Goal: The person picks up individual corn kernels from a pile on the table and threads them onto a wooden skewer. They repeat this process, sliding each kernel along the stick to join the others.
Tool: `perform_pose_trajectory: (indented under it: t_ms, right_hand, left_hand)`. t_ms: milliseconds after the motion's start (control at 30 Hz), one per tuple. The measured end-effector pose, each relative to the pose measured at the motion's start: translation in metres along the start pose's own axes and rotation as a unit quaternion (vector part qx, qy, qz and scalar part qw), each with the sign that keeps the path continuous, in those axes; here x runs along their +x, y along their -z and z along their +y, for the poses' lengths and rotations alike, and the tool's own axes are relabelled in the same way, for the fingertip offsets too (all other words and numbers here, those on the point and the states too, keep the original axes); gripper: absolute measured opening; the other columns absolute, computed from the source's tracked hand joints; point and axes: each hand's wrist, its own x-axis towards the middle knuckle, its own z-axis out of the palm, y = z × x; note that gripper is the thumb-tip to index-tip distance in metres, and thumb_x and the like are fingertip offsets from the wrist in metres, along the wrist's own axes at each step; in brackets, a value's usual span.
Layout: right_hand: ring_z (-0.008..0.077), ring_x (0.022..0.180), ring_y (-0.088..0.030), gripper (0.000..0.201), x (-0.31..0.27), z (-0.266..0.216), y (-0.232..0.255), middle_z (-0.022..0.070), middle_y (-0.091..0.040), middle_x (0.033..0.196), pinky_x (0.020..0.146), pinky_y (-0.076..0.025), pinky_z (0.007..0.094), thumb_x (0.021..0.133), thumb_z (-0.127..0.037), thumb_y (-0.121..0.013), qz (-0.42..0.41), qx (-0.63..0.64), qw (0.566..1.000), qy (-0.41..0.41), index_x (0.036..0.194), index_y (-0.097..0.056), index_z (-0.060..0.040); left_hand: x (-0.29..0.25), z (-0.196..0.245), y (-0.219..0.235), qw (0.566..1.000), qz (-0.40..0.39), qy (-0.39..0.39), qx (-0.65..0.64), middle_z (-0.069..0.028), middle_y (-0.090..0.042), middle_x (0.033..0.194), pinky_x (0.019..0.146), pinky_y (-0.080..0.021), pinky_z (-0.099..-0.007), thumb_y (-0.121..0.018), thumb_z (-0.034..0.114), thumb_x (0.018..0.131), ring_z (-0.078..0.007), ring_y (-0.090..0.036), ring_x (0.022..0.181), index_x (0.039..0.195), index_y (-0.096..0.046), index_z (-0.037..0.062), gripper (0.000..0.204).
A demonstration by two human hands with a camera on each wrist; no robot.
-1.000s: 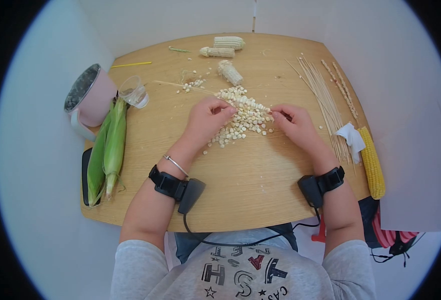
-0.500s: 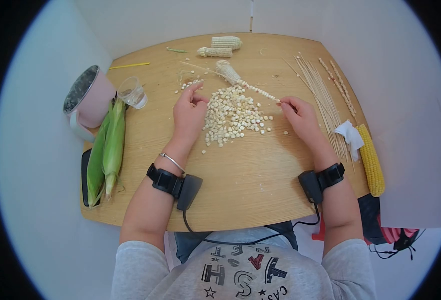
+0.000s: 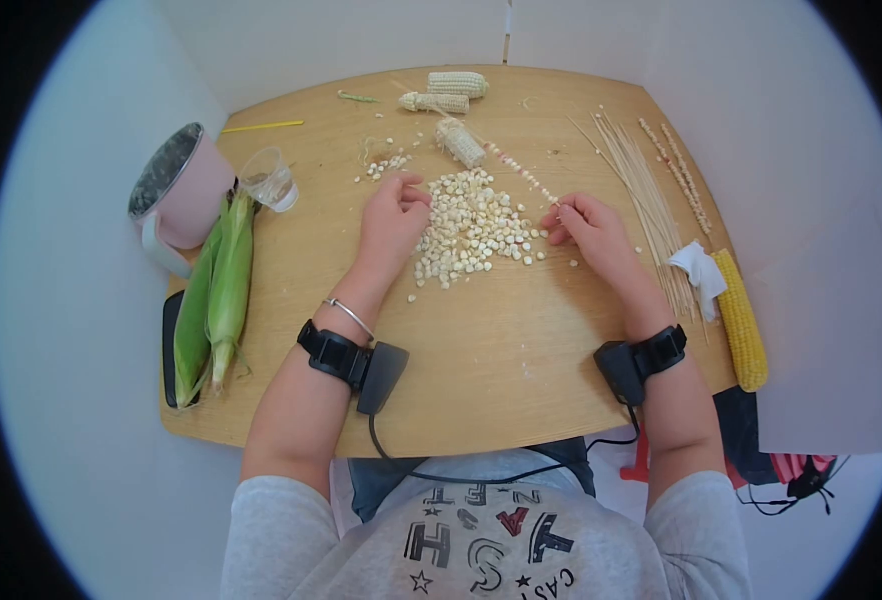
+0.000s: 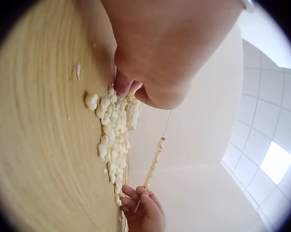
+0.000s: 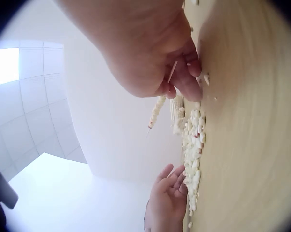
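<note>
In the head view my right hand pinches a thin wooden skewer strung with pale corn kernels. The skewer slants up and away to the left, and the left wrist view shows the row of threaded kernels with bare stick past both ends. My left hand is at the left edge of a heap of loose white corn kernels, its fingertips right at the kernels. In the right wrist view the left hand has loosely bent, spread fingers.
Behind the heap lie a stripped cob and two white cobs. At left are a pink pot, a clear cup and green-husked corn. At right are bare skewers, two kernel-strung skewers, a tissue and yellow corn.
My left hand drew away left from the strung skewer, lifted beside the heap, then came back down to its edge. The right hand kept the skewer, whose far end swung up and away.
</note>
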Motion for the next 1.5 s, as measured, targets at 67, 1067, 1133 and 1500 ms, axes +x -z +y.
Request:
perform_pose_trajectory:
  t_ms: [67, 1067, 1133, 1500]
  right_hand:
    - [0.0122, 0.068, -0.059, 0.018, 0.000, -0.003, -0.005, 0.0093, -0.061, 0.083, 0.061, -0.047, 0.0241, 0.088, -0.011, -0.044, -0.018, 0.000, 1.000, -0.010, 0.093, -0.054, 0.0029]
    - [0.0142, 0.072, -0.060, 0.019, -0.001, -0.042, -0.027, 0.0052, -0.058, 0.083, 0.062, -0.046, 0.0249, 0.090, -0.024, -0.041, -0.040, 0.083, 0.991, -0.092, 0.091, -0.050, -0.0075]
    - [0.0137, 0.063, -0.059, 0.019, 0.000, -0.036, -0.017, 0.0054, -0.058, 0.079, 0.054, -0.043, 0.0243, 0.088, -0.021, -0.041, 0.017, 0.014, 0.989, -0.148, 0.090, -0.050, -0.0051]
    - [0.0118, 0.072, -0.057, 0.019, 0.018, -0.035, -0.055, 0.0055, -0.059, 0.088, 0.063, -0.045, 0.0248, 0.089, -0.018, -0.040, 0.022, 0.056, 0.991, -0.120, 0.090, -0.051, -0.0037]
  left_hand:
    - [-0.003, 0.008, -0.002, 0.998, -0.049, 0.010, -0.035, -0.0099, -0.055, 0.087, 0.062, -0.046, -0.0216, -0.044, -0.003, 0.077, -0.0112, -0.053, 0.073, 0.110, -0.047, -0.0003, 0.033]
    - [-0.011, 0.015, -0.006, 0.999, 0.009, 0.014, -0.044, -0.0022, -0.052, 0.057, 0.047, -0.037, -0.0203, -0.048, 0.005, 0.078, -0.0057, -0.048, 0.050, 0.097, -0.054, 0.0003, 0.020]
    - [-0.014, 0.018, -0.009, 0.999, 0.032, 0.002, -0.018, -0.0006, -0.050, 0.056, 0.048, -0.036, -0.0215, -0.050, 0.006, 0.077, -0.0057, -0.047, 0.053, 0.093, -0.055, 0.0004, 0.018]
    - [-0.005, 0.001, -0.014, 0.993, 0.095, -0.029, 0.069, -0.0109, -0.060, 0.074, 0.061, -0.045, -0.0319, -0.049, 0.010, 0.077, -0.0218, -0.058, 0.067, 0.093, -0.057, 0.0025, 0.020]
